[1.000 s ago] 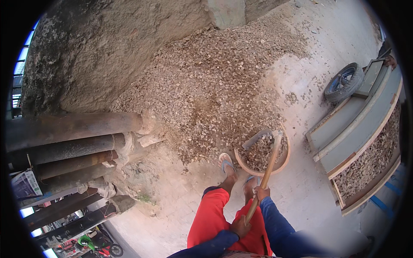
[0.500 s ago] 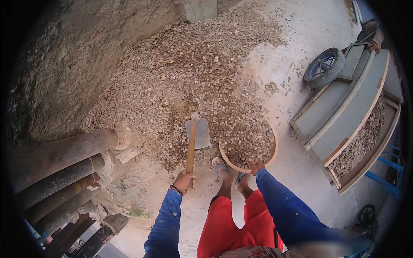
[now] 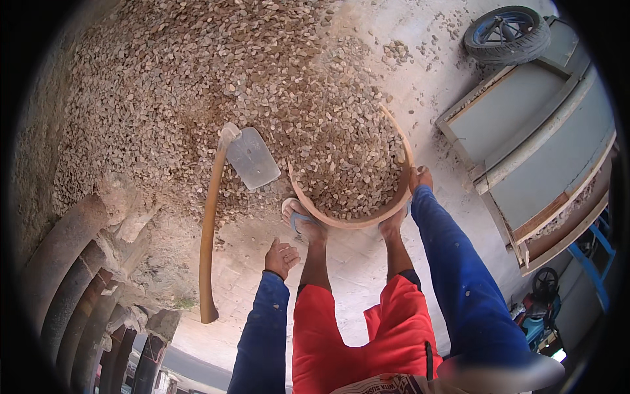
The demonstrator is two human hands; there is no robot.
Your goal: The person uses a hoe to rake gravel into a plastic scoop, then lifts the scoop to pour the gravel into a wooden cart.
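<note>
A wide orange-brown basin [image 3: 354,222] holds a heap of gravel and sits against the stone pile, its far side merging with the stones. At its right rim my right hand [image 3: 420,177] is closed on the edge. My left hand [image 3: 282,257] is in the air left of my legs, holding nothing, its fingers loosely bent and apart. Left of that hand lies a hoe [image 3: 210,223], its wooden handle pointing toward me and its grey metal blade on the gravel. My sandalled feet stand close to the basin's near side.
Loose gravel [image 3: 164,85] spreads across the far left. A wheelbarrow-like wooden cart [image 3: 518,111] with a spoked black wheel [image 3: 505,33] stands at right. Thick dark pipe-like posts [image 3: 69,230] line the left edge. A motorcycle [image 3: 541,302] shows at lower right.
My left hand has let go of the hoe, which now lies on the ground. My right hand has moved from the basin's near rim to its right side. The view has shifted nearer.
</note>
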